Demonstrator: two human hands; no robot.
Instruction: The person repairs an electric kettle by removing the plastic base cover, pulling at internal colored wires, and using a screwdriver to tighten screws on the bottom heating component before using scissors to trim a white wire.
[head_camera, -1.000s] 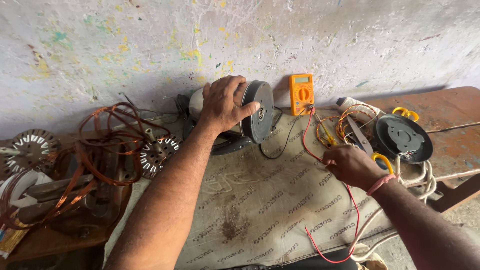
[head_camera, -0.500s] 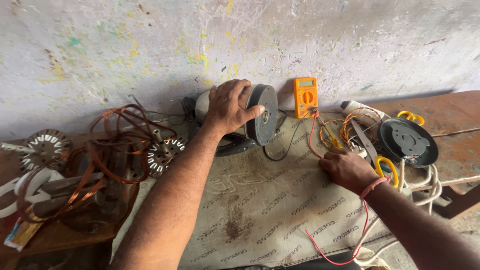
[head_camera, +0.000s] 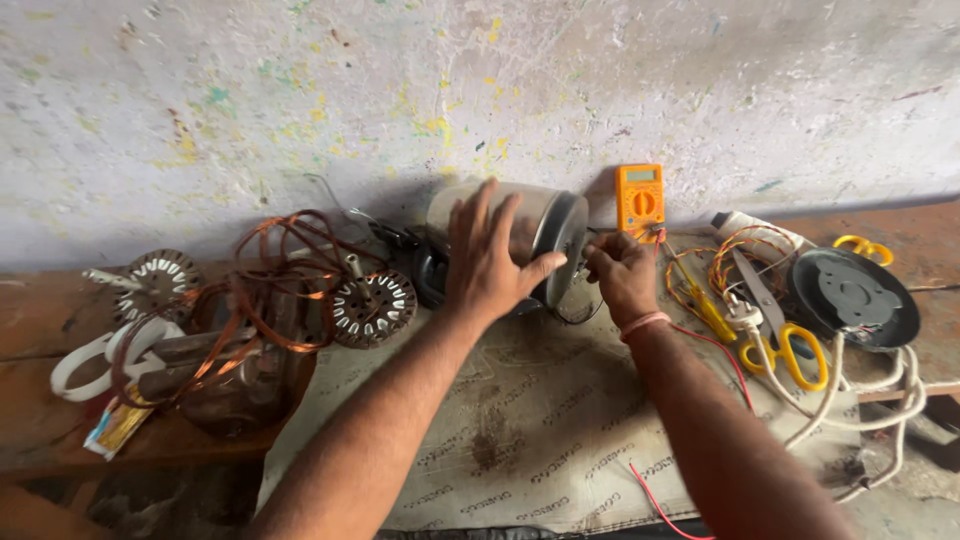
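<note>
Motor housing under flat, open left hand; right hand, grip pinched shut, now beside it.

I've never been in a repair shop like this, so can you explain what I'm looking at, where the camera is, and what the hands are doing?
The view comes from a camera on the person's head, looking down at a workbench against a wall. The left hand rests on a round metal motor housing. The right hand pinches something small at its edge, too small to tell. Beside them stands an orange multimeter. To the right lie yellow-handled scissors and a dark round cover; to the left, tangled copper wire.
</note>
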